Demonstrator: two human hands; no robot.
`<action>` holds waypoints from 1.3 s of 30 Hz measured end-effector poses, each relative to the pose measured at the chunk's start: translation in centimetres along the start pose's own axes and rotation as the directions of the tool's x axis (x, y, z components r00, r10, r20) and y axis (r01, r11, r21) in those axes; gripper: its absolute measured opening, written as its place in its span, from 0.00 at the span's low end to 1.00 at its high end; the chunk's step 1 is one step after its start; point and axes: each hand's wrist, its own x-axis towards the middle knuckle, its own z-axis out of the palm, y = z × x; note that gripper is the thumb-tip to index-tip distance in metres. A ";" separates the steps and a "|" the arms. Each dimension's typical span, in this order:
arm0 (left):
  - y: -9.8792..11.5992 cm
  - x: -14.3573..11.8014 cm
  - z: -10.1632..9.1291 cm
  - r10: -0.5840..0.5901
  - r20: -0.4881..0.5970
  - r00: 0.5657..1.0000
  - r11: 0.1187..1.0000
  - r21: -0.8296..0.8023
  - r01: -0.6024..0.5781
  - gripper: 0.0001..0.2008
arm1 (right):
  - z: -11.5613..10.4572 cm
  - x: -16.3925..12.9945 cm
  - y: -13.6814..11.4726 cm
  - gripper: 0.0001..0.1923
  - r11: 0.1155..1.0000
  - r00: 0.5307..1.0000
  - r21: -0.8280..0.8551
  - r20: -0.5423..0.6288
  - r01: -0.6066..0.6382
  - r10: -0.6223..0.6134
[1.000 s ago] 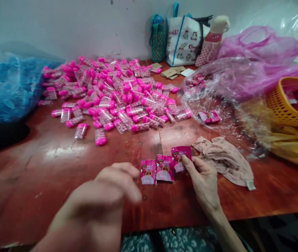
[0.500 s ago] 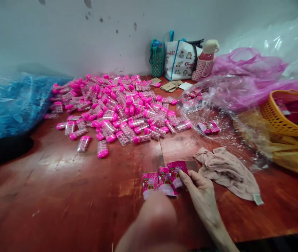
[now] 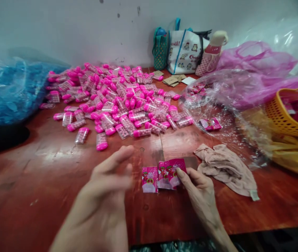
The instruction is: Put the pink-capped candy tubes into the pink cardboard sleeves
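My right hand (image 3: 201, 187) pinches small pink printed packets (image 3: 171, 171) between thumb and fingers, close to the tabletop. They overlap, so I cannot tell how many are in the grip. One more pink packet (image 3: 149, 179) lies flat just left of them. My left hand (image 3: 106, 190) hangs over the table to the left, nothing in it, its fingers stretched out and apart, partly smeared by motion. Beyond both hands is a wide heap of clear tubes (image 3: 122, 131) with bright pink caps and small pink balls inside.
A beige cloth (image 3: 227, 171) lies right of my right hand. Behind it are a clear plastic bag (image 3: 217, 101) with pink packets and a yellow basket (image 3: 282, 112). Blue plastic bags (image 3: 9, 94) stand left. A white bag (image 3: 181, 52) and pink bottle (image 3: 213, 52) are by the wall.
My left hand has moved left and up, away from the packets, and its fingers now show. The middle packet now sits closer under the one in my right hand. The view shifted slightly.
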 end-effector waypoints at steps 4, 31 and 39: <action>-1.3 3.0 3.4 -0.287 0.204 0.936 0.958 0.067 0.279 0.18 | 0.3 -0.6 -0.9 0.14 0.999 0.991 0.038 0.131 0.014 -0.019; -6.4 2.5 4.1 -0.474 0.093 0.876 0.792 -0.390 0.470 0.08 | 2.4 -1.4 -1.8 0.08 0.999 0.968 0.037 0.251 -0.029 0.019; -7.1 2.2 2.7 -0.401 -0.067 0.914 0.892 -0.257 0.373 0.10 | 3.0 -1.3 -1.4 0.07 0.999 0.976 0.021 0.213 -0.047 0.041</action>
